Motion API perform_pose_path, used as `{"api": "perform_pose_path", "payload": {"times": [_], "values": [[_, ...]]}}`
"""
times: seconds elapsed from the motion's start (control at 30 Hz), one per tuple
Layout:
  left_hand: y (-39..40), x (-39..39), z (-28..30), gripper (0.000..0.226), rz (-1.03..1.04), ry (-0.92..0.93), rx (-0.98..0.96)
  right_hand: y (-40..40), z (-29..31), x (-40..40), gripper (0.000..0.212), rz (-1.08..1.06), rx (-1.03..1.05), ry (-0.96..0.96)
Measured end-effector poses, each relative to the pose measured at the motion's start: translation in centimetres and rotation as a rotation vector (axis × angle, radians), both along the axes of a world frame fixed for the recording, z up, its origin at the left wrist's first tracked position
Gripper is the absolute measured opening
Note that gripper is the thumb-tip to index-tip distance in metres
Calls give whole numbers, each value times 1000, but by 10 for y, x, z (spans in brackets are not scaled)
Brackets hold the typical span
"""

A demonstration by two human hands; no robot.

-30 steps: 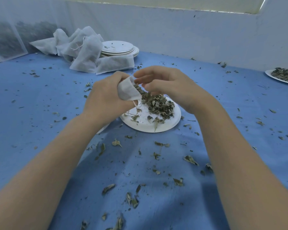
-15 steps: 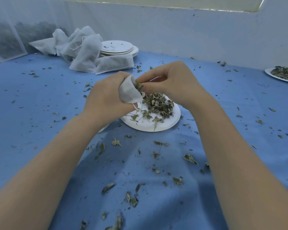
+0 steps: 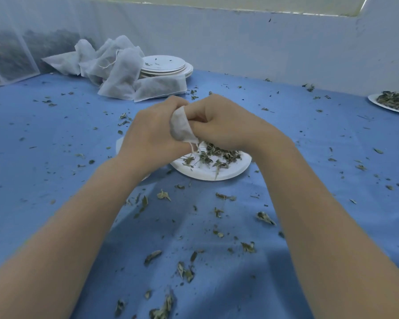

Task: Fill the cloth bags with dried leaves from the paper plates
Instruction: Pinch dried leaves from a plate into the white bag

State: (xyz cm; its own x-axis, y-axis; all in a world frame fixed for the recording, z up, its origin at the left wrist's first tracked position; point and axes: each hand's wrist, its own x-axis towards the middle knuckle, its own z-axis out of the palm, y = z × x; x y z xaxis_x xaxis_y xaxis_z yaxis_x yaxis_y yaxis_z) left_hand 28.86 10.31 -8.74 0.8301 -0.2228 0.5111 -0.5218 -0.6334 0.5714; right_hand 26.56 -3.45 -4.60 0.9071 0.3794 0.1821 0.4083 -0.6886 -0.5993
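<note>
— Where was the cloth bag when you looked?

— Between the two hands, held up just above the paper plate [image 3: 211, 173]. The left hand [image 3: 151, 137] was wrapped round the small white cloth bag [image 3: 181, 127], fingers curled about its body. The right hand [image 3: 224, 125] was pressed in against the bag's mouth from the other side, fingers bent and pinching at the top edge — whether it had leaves in its grip I could not tell, the fingertips were buried in the cloth.

— And the string?

— A white drawstring [image 3: 195, 149] hung loose from the bottom of the bag, dangling down onto the plate.

— What was on that plate?

— A thin heap of dried leaves [image 3: 217, 155], mostly on the far side under the right wrist, with a few loose ones toward the near rim. The plate sat on the blue surface [image 3: 55, 139], and crumbs of leaf were scattered all over it, thickest in front of the person between the forearms.

— Anything else about?

— At the back left, a crumpled pile of empty white cloth bags [image 3: 115, 70] leaned against a stack of paper plates [image 3: 166, 66]. Beside them, in the far left corner, large mesh bags [image 3: 7, 58] with dark leaves inside stood against the wall. At the far right edge, another plate of leaves [image 3: 394, 102] was partly cut off by the view.
</note>
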Motion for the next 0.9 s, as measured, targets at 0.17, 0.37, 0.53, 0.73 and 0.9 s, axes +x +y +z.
{"api": "perform_pose_path", "payload": {"times": [0.17,0.37,0.53,0.73,0.9], "values": [[5,4,-2,48,-53,-24,-50,-11,4,-1,23,37,131,55],[-1,1,-3,47,-73,-48,-123,-1,-3,4,16,-170,168,-112],[-4,0,-4,46,-52,-17,-75,11,-8,7,14,-201,-14,-185],[8,4,-2,75,-69,-51,113,-11,1,3,28,-81,169,-53],[15,9,-3,60,26,-24,208,-33,1,1,27,-25,303,28]]}}
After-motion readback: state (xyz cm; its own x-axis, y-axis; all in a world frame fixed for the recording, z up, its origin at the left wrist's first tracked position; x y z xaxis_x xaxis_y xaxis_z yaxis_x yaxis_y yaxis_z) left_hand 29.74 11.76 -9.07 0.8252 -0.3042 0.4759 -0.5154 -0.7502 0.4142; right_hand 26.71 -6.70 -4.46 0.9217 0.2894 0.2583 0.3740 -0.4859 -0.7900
